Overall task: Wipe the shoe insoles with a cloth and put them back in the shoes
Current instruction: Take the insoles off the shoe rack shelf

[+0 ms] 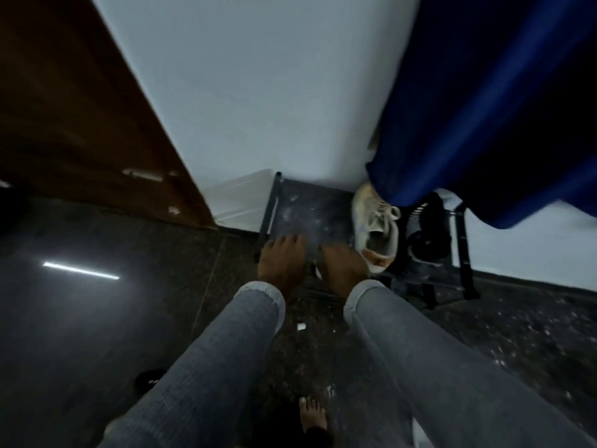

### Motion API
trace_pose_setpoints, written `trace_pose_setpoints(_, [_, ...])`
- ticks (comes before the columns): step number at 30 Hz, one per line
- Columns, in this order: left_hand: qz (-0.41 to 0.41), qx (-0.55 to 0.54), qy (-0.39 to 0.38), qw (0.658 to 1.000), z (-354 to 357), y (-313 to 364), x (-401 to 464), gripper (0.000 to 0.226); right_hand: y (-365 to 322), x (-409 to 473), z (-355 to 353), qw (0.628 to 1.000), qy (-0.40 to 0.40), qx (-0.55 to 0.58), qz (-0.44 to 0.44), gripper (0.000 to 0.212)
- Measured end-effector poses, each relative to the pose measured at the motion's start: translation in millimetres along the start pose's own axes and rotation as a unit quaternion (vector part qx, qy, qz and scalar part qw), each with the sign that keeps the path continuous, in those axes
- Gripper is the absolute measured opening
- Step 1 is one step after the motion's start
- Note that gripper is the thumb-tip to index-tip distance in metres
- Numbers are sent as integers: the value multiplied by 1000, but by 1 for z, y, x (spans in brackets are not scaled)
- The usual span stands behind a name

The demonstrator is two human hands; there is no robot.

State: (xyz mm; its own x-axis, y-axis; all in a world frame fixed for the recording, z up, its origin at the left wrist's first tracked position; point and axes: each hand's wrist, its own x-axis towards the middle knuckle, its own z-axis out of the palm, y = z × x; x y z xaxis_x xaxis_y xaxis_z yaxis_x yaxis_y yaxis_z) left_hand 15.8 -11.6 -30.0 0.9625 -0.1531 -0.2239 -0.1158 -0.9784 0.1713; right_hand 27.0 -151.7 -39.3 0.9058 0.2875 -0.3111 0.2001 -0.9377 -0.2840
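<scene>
My left hand [282,263] lies on the front edge of a dark shoe rack shelf [310,211], fingers spread flat on top. Just to its right, my right hand [344,266] rests on the same edge; its fingers are blurred, and a small white sliver [318,272] shows beside it. A cream sneaker [376,234] lies on the shelf to the right of my right hand, its opening towards me. Beyond it sits a black shoe with white stripes [426,234]. No cloth or loose insole is visible.
A blue curtain [484,108] hangs over the rack's right end. A white wall [258,92] stands behind the rack, with a wooden door [80,124] on the left. The floor [97,302] is dark and glossy. My bare foot [313,415] is below.
</scene>
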Motion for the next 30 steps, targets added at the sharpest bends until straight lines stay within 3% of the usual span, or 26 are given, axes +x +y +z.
trace_pose_setpoints(8, [95, -1, -17, 995, 16, 111, 41, 41, 122, -28, -41, 991, 52, 35, 119, 26])
trace_pose_setpoints(12, [125, -4, -39, 991, 35, 147, 56, 42, 174, -35, -36, 986, 28, 32, 159, 55])
trace_pose_setpoints(16, [128, 28, -75, 989, 57, 156, 69, 50, 199, -30, -21, 986, -15, 38, 160, 64])
trace_pose_setpoints(30, [82, 44, -75, 993, 70, 148, 88, 30, 210, -19, -16, 988, -1, -2, 155, 19])
